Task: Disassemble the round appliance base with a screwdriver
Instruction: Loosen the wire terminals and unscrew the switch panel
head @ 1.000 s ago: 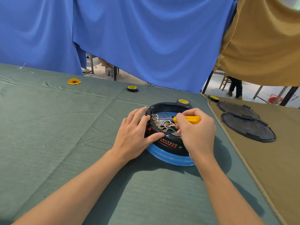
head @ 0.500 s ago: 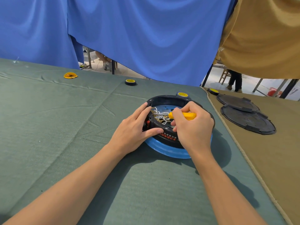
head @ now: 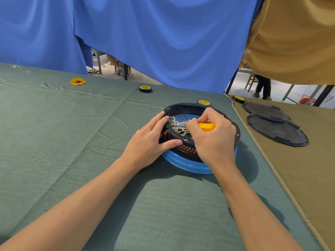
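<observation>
Inspector: Since a second ago, your right hand [head: 212, 140] had moved slightly deeper over the round base [head: 184, 105]. The shaft of the screwdriver [head: 206, 126] had come into sight, pointing away from your grip toward the terminals beside your left fingertips.

Operator: What did you log for the grip?

Inspector: Your right fingers were curled tight round the yellow handle. Your left hand [head: 150, 140] lay with fingers nearly straight along the rim opposite that grip and the thumb pressed on the outer wall. It braced the base; it did not clasp it.

Operator: And the base itself?

Inspector: It sat directly under both your hands, open side up, on a blue ring [head: 186, 165] on the green cloth [head: 90, 142]. White wires [head: 178, 122] were exposed around the shaft. Two black covers [head: 277, 131] lay well apart, out past the butt of the handle.

Operator: Meaning?

Inspector: In my judgement you had brought the tip to a fastener among the terminals and were ready to turn it. Whether the tip was seated in a screw head I could not tell, because the wires hid it. The risk I noted was a slip into that wiring.
</observation>
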`<action>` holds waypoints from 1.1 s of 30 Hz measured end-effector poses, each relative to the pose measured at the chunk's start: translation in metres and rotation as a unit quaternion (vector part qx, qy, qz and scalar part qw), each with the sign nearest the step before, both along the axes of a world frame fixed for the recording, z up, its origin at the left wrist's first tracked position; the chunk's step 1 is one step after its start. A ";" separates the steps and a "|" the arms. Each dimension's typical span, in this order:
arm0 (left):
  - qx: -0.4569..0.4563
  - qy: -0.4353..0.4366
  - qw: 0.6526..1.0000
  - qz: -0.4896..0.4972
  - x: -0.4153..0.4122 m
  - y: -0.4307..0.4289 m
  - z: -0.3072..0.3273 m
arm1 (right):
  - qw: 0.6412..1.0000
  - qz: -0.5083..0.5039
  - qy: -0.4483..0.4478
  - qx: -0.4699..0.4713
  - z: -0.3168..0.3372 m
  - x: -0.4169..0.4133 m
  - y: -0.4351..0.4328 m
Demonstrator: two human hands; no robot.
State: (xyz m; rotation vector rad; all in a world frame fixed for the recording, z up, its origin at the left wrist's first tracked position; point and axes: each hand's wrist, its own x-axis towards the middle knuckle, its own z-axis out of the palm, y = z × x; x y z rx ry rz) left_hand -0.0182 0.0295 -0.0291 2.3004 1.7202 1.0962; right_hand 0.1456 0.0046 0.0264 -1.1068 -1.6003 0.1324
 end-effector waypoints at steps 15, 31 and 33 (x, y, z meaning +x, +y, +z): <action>0.007 -0.016 1.000 0.008 0.001 -0.001 0.002 | 0.986 -0.019 -0.022 0.164 -0.021 -0.009 -0.001; 0.015 -0.006 1.000 0.009 0.000 0.002 -0.001 | 0.996 0.001 0.016 0.089 -0.015 -0.009 0.001; 0.011 -0.006 1.000 0.009 0.000 0.003 -0.001 | 0.996 0.003 0.004 0.093 -0.014 -0.009 0.002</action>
